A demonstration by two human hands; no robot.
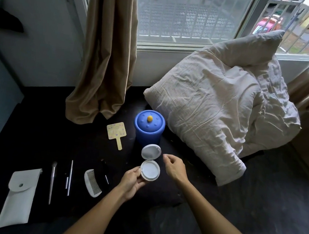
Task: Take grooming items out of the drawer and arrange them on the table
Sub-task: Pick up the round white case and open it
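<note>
On the dark tabletop (31, 141) lie a white pouch (19, 195), brushes and a comb (92, 184). The open compact (150, 164), cradled in the left hand (132, 181), could tip from its shallow grip; the right hand (175, 167) hovers just beside it, fingers loosely pinched, holding nothing

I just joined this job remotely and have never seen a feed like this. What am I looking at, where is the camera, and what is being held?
There is no machine here: a person works with bare hands, and the one picture comes from a camera on their head, looking down. The left hand holds an open white compact; the right hand hovers beside it, empty. On the dark table lie a white pouch, a brush, thin sticks, a comb, a small hand mirror and a blue lidded pot. A pillow sits to the right.
</note>
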